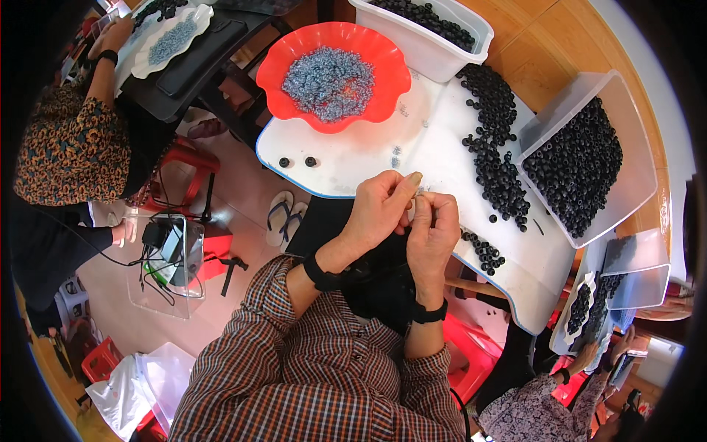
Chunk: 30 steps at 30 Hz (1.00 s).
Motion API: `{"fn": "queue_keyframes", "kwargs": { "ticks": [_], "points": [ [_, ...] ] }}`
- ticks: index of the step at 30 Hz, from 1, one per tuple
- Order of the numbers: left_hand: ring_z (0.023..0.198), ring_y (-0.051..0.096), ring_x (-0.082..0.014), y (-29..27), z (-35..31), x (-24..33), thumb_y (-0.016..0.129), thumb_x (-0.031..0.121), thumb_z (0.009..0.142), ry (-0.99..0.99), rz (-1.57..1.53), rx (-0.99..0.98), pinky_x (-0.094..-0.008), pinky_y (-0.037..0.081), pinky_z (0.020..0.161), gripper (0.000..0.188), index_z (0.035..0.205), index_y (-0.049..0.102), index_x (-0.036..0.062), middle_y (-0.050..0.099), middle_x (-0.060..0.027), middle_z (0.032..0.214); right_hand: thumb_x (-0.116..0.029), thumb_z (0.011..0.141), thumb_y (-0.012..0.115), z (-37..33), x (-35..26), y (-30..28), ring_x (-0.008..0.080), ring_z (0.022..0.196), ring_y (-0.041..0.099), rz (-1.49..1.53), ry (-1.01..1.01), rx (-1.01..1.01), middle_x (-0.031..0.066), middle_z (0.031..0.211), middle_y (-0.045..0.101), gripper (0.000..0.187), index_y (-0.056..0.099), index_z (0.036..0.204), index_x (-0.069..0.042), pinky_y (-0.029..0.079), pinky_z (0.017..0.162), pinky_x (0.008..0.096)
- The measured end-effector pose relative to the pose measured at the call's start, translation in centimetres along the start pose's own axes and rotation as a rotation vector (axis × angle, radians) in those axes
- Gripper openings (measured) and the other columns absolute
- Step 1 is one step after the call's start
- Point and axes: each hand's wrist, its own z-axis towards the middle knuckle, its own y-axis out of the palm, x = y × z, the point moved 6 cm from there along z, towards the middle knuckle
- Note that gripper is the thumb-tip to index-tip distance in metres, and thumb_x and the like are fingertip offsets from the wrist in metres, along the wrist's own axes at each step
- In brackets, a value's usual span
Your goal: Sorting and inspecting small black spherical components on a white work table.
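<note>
1 tiny piece (pixel 422 191), kind unclear, pinched between left grip (pixel 377 210) and right grip (pixel 433 230).

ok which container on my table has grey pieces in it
The red bowl with the wavy rim; the white tub and translucent bin hold black pieces.

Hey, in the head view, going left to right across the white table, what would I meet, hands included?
Red wavy-rimmed bowl, left hand, right hand, loose heap of small round black pieces, tilted translucent plastic bin holding more black pieces.
</note>
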Motion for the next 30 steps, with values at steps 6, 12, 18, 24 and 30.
{"fn": "queue_keyframes", "kwargs": {
  "ticks": [6,12,18,24,30],
  "points": [
    [0.048,0.050,-0.0062,0.1,0.8,-0.8,0.056,0.028,0.097,-0.049,-0.186,-0.066,-0.0201,0.043,0.040,0.032,0.080,0.057,0.0011,0.055,-0.0014,0.065,-0.002,0.089,0.060,1.1,-0.7,-1.2,0.0201,0.067,0.057,-0.155,-0.064,0.041,0.0112,0.082,0.056,0.005,0.057,0.091,0.000,0.047,0.062,0.0313],
    [0.050,0.052,-0.0060,-0.4,0.8,-1.3,0.060,0.023,0.095,-0.085,-0.218,-0.041,-0.0194,0.044,0.041,0.025,0.086,0.061,-0.0006,0.058,-0.0021,0.070,-0.001,0.083,0.064,1.7,-1.3,-1.8,0.0264,0.069,0.060,-0.409,-0.157,0.068,0.0122,0.085,0.057,0.004,0.063,0.087,-0.002,0.049,0.061,0.0361],
    [0.054,0.055,-0.0064,-1.0,0.5,-1.3,0.061,0.014,0.092,-0.076,-0.195,0.008,-0.0205,0.049,0.044,0.018,0.091,0.061,-0.0032,0.060,-0.0034,0.073,-0.003,0.081,0.067,1.5,-0.3,-1.9,0.0265,0.070,0.061,-0.546,-0.119,0.064,0.0114,0.086,0.057,0.006,0.065,0.087,-0.003,0.049,0.060,0.0361],
    [0.060,0.060,-0.0079,-0.9,0.1,-1.2,0.062,0.007,0.091,-0.058,-0.194,-0.027,-0.0210,0.053,0.049,0.014,0.099,0.062,-0.0040,0.065,-0.0067,0.081,-0.001,0.083,0.067,1.0,-0.8,-2.1,0.0191,0.064,0.058,-0.286,-0.016,0.073,0.0090,0.084,0.057,0.007,0.066,0.089,-0.001,0.047,0.057,0.0300],
    [0.060,0.060,-0.0069,-1.3,-0.2,-0.5,0.065,0.005,0.088,0.117,0.197,0.081,-0.0209,0.049,0.049,0.009,0.095,0.064,-0.0016,0.065,-0.0039,0.077,-0.001,0.084,0.066,0.9,-0.7,-2.2,0.0159,0.064,0.057,-0.251,-0.047,0.058,0.0093,0.082,0.058,0.006,0.066,0.090,0.000,0.046,0.058,0.0272]
  ]
}}
